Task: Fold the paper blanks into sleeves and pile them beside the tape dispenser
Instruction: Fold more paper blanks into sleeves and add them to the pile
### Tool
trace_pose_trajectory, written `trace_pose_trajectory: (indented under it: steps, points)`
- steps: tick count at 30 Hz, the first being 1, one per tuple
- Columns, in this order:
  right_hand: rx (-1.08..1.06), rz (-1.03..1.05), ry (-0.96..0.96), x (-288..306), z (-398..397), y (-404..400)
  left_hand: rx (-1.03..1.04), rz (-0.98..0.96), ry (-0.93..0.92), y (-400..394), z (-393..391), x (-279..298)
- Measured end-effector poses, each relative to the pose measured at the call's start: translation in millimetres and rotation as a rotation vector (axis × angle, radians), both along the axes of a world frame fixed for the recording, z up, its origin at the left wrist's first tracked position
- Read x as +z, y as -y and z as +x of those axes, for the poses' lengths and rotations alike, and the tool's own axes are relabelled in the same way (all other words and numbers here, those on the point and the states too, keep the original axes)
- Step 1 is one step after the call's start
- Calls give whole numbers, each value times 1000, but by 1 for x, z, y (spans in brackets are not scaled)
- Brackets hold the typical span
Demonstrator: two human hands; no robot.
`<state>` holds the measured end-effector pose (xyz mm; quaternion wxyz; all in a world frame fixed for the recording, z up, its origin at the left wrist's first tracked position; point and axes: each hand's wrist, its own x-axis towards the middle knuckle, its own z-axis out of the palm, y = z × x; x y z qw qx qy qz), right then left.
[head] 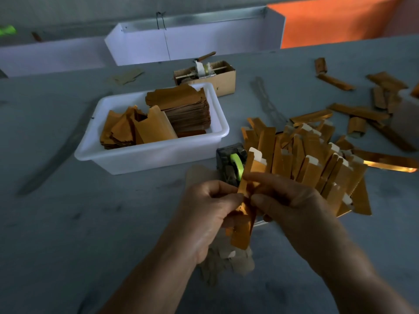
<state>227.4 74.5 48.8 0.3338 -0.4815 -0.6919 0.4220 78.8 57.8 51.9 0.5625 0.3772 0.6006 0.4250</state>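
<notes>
A gold paper blank (252, 171) stands upright between both hands above the table, partly folded into a sleeve. My left hand (208, 214) pinches its left edge near the middle. My right hand (288, 200) pinches it from the right. Just behind it sits a dark tape dispenser (229, 164) with a green tape roll. To the right of the dispenser lies a pile of folded gold sleeves (317, 164). A white tub (156, 152) at the left centre holds stacks of flat gold blanks (181, 107).
A small cardboard box (224, 80) with tools stands behind the tub. Loose gold sleeves (360, 112) are scattered at the far right. Brown paper pieces (229, 264) lie under my wrists. A long white tray (192, 39) runs along the back edge.
</notes>
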Motion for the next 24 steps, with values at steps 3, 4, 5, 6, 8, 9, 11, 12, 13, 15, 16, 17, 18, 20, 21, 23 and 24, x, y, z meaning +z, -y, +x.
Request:
trace_pose_trajectory:
  steps: [3,4,5,6,8,9,11,12,13,15,16,17,18,20,21,23,24]
  points:
    - [-74,-7,1,-1,-2,-1,-12,18,-47,2,0,0]
    - [-104,-15,-7,-2,-3,-2,-12,21,-46,2,1,0]
    - [-127,-17,-5,-3,-3,-2,-13,21,-35,3,1,0]
    - [-141,-12,4,-4,-3,-2,-14,16,-19,3,2,1]
    - [-147,-3,28,-6,-3,-3,-24,0,9,4,1,0]
    - [-149,-1,39,-6,-3,-3,-37,-6,14,3,1,0]
    - [-154,14,73,-8,-4,-3,-58,-10,25,4,2,1]
    - [-153,24,93,-8,-4,-3,-47,-9,35,4,3,0]
    - [-153,35,108,-8,-4,-2,-25,-7,46,4,4,0]
    - [-156,55,131,-8,-6,-1,22,6,29,5,6,-2]
    - [-163,68,146,-7,-6,0,37,23,0,5,8,-4]
    - [-175,86,169,-7,-7,0,50,44,-33,5,9,-6]
    - [-190,109,198,-5,-8,1,65,73,-67,6,11,-7]
    - [-226,163,257,-1,-10,3,106,164,-146,9,16,-8]
    - [-243,185,284,2,-12,4,136,226,-200,10,19,-8]
    - [-273,214,320,6,-15,6,192,332,-296,11,23,-10]
    - [-284,221,336,8,-16,6,204,364,-323,12,25,-10]
